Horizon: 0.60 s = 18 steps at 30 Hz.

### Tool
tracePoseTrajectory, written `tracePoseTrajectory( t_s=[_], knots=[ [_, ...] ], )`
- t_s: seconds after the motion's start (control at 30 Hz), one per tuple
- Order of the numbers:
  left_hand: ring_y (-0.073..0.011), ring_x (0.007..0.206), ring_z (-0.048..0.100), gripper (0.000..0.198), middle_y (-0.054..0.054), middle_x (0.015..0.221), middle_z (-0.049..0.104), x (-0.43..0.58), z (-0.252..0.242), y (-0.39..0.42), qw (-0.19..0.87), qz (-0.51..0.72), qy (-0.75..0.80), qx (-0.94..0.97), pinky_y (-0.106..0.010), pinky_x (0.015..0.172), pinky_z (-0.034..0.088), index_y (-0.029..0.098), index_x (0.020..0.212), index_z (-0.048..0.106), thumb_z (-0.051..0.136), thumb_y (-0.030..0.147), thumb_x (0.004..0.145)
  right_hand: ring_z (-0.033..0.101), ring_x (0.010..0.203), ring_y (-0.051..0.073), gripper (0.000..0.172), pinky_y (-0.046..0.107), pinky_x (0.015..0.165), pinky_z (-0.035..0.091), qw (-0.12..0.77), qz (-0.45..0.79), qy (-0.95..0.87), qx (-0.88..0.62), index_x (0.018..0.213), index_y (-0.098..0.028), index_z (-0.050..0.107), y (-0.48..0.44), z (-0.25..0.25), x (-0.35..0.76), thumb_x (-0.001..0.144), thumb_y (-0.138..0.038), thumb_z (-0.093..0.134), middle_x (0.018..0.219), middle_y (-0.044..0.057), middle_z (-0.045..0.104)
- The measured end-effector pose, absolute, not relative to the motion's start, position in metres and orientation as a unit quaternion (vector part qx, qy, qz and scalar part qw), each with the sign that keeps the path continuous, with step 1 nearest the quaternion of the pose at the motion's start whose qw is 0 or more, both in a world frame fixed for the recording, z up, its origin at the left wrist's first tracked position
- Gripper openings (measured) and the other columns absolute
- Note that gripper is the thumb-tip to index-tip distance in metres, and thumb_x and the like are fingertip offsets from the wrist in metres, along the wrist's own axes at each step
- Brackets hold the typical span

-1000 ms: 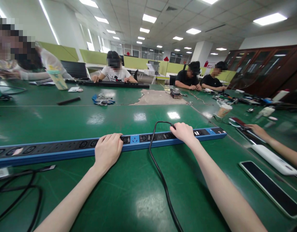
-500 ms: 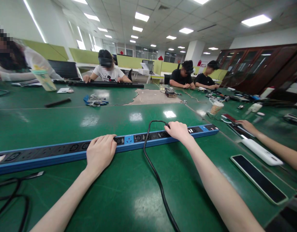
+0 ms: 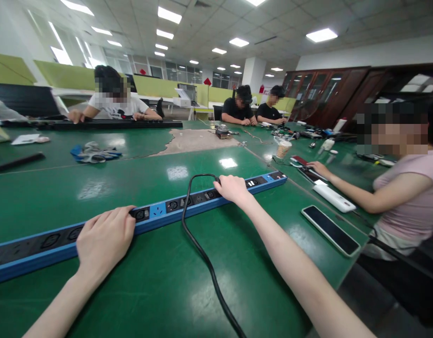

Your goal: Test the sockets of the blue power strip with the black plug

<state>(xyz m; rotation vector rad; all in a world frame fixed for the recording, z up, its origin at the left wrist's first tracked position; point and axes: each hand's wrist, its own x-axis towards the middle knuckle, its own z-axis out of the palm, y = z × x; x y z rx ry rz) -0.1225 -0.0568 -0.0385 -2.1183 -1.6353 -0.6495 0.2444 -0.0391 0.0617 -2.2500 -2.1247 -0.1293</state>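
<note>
A long blue power strip point(image 3: 158, 211) with a black socket face lies slantwise across the green table. My left hand point(image 3: 105, 237) is closed over its left part, fingers wrapped over the far edge. Farther right, my right hand point(image 3: 232, 189) is closed at the strip around the end of a black power cord point(image 3: 198, 246). The plug itself is hidden under the fingers, so I cannot tell how far it sits in a socket. From that hand the cord loops left over the strip, then runs down toward the near edge.
Right of the strip lie a phone point(image 3: 330, 230) and a white oblong device point(image 3: 334, 197), beside a seated co-worker's arm point(image 3: 353, 190). Blue-grey gloves point(image 3: 95, 153) and a drink cup point(image 3: 283, 148) lie beyond. Other people work along the far side, one at a long black bar point(image 3: 111, 124).
The view has turned to the right, bringing the co-worker at the right into sight. Both my hands keep their places on the power strip and cord.
</note>
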Motion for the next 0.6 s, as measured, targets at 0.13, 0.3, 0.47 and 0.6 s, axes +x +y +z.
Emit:
tracePoseTrajectory(
  t_s=[0.13, 0.3, 0.47, 0.6],
  knots=[
    [-0.0286, 0.118, 0.063, 0.041, -0.012, 0.126, 0.074, -0.122, -0.039, -0.057, 0.207, -0.229, -0.588, -0.748, -0.039, 0.106, 0.039, 0.02, 0.13, 0.065, 0.039, 0.032, 0.101, 0.072, 0.11, 0.031, 0.055, 0.042, 0.095, 0.052, 0.019, -0.046, -0.692, -0.72, 0.119, -0.014, 0.072, -0.042, 0.065, 0.245, 0.107, -0.052, 0.034, 0.116, 0.019, 0.075],
    [-0.0289, 0.117, 0.064, 0.041, -0.012, 0.126, 0.074, -0.122, -0.038, -0.057, 0.207, -0.219, -0.585, -0.753, -0.039, 0.105, 0.038, 0.019, 0.13, 0.065, 0.038, 0.033, 0.101, 0.072, 0.109, 0.032, 0.054, 0.042, 0.093, 0.053, 0.006, -0.039, -0.7, -0.713, 0.12, -0.015, 0.071, -0.051, 0.075, 0.25, 0.106, -0.054, 0.038, 0.117, 0.019, 0.075],
    [-0.0286, 0.117, 0.064, 0.041, -0.012, 0.125, 0.074, -0.123, -0.038, -0.057, 0.208, -0.219, -0.585, -0.753, -0.039, 0.105, 0.038, 0.019, 0.129, 0.065, 0.039, 0.033, 0.101, 0.071, 0.111, 0.032, 0.051, 0.04, 0.095, 0.05, -0.026, -0.04, -0.677, -0.734, 0.113, -0.014, 0.073, -0.089, 0.076, 0.275, 0.105, -0.054, 0.041, 0.114, 0.019, 0.076],
    [-0.0296, 0.117, 0.064, 0.041, -0.012, 0.125, 0.074, -0.124, -0.04, -0.055, 0.201, -0.224, -0.588, -0.751, -0.04, 0.105, 0.038, 0.019, 0.129, 0.066, 0.04, 0.034, 0.1, 0.073, 0.106, 0.034, 0.048, 0.045, 0.096, 0.049, -0.037, -0.071, -0.571, -0.817, 0.109, -0.012, 0.073, -0.145, 0.05, 0.333, 0.106, -0.05, 0.043, 0.105, 0.022, 0.076]
  ],
)
